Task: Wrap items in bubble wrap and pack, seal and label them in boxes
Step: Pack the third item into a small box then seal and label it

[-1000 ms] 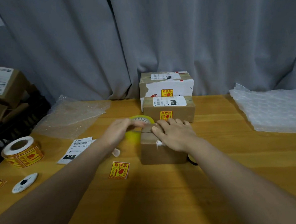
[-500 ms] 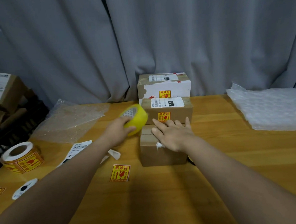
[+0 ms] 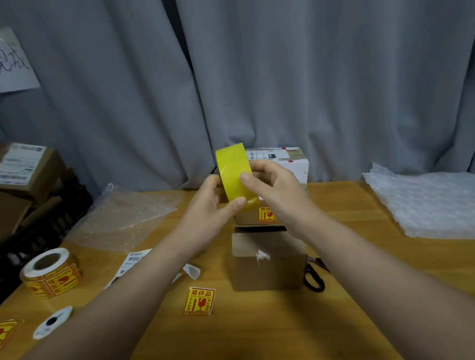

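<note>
Both hands hold a roll of yellow packing tape (image 3: 234,177) in the air above the far half of the light wooden table (image 3: 268,339). The roll stands on edge with its broad outer band facing the camera. The left hand (image 3: 204,209) grasps it from the 8 o'clock side, thumb laid across the lower band. The right hand (image 3: 278,188) grasps it from 3 o'clock, thumb pressed on the band and fingers curled behind.

Directly beneath the hands sits a small plain brown cardboard box (image 3: 266,264) with its top flaps down and a white scrap on its near face. Take this box as the dial's centre, with 12 o'clock pointing away from the person:

- At 12, just beside it, is a brown box with a yellow-red fragile sticker (image 3: 266,214). Behind that is a white-sided carton (image 3: 294,165) against the grey curtain (image 3: 335,76).
- At 3, close to the box's right edge, lie black-handled scissors (image 3: 314,279).
- Between 1 and 2, well apart, a stack of white bubble wrap (image 3: 438,203) reaches the table's right edge.
- At 7 lies a loose yellow-red fragile sticker (image 3: 199,300).
- At 9, partly under the left forearm, is a white shipping label (image 3: 132,260).
- Farther out at 9 are a roll of fragile stickers (image 3: 50,272) and a white oval backing piece (image 3: 53,322) near the left edge.
- At 10 lies a clear bubble-wrap sheet (image 3: 127,214).

Bare tabletop lies open from 5 to 7, toward the person, and at 3 beyond the scissors.
</note>
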Motion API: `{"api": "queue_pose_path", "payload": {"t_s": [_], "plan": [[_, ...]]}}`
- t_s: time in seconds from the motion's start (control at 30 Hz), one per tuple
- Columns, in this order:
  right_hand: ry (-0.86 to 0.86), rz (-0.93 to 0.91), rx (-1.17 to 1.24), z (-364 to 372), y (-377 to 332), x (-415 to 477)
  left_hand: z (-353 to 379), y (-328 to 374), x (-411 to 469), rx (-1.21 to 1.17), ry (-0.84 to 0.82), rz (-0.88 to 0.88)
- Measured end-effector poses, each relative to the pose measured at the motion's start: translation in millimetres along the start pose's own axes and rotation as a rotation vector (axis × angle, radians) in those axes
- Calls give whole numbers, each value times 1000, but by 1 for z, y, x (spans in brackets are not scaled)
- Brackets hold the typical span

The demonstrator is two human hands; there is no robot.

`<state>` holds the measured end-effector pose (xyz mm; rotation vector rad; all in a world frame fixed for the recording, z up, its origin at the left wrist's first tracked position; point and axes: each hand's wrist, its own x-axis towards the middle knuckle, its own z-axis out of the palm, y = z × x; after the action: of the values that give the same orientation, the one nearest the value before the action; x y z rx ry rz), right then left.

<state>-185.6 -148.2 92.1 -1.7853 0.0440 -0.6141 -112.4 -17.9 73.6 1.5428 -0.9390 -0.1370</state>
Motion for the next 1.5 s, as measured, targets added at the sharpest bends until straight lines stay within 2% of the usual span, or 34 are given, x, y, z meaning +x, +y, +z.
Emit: {"api": "queue_pose_path", "payload": {"t_s": [0.07, 0.17, 0.3, 0.47, 0.57, 0.73, 0.9, 1.03, 1.17, 1.27, 1.3, 1.37, 1.43, 1.5], "plan": [[19, 37, 23, -7, -2, 0, 4, 7, 3, 151, 87, -19], [-18, 18, -49, -18, -4, -4, 4, 26, 12, 239, 235, -4], [-5, -31, -226, -26, -5, -1, 1, 39, 25, 383, 123, -31], [5, -60, -327, -32, -6, 1, 1, 45, 32, 129, 53, -101], [22, -95, -400, -35, -5, 4, 4, 44, 34, 101, 51, -85], [76, -107, -407, -40, -3, 10, 14, 43, 38, 418, 92, 143], [21, -66, -573, -41, -3, 24, 17, 41, 40, 513, 163, 162], [37, -16, -726, -40, -4, 31, 22, 40, 40, 365, 206, 119], [56, -124, -732, -39, -8, 30, 25, 36, 35, 167, 220, -6], [67, -114, -834, -48, -11, 31, 13, 24, 31, 217, 135, -87], [78, -91, -860, -54, -10, 32, 7, 16, 27, 325, 60, -125], [76, -46, -925, -65, -9, 33, 1, -4, 13, 530, -220, -187], [36, -22, -999, -72, -7, 32, 6, -26, -2, 634, -477, -210], [-11, -15, -1019, -74, -7, 32, 14, -48, -9, 556, -510, -247]]}}
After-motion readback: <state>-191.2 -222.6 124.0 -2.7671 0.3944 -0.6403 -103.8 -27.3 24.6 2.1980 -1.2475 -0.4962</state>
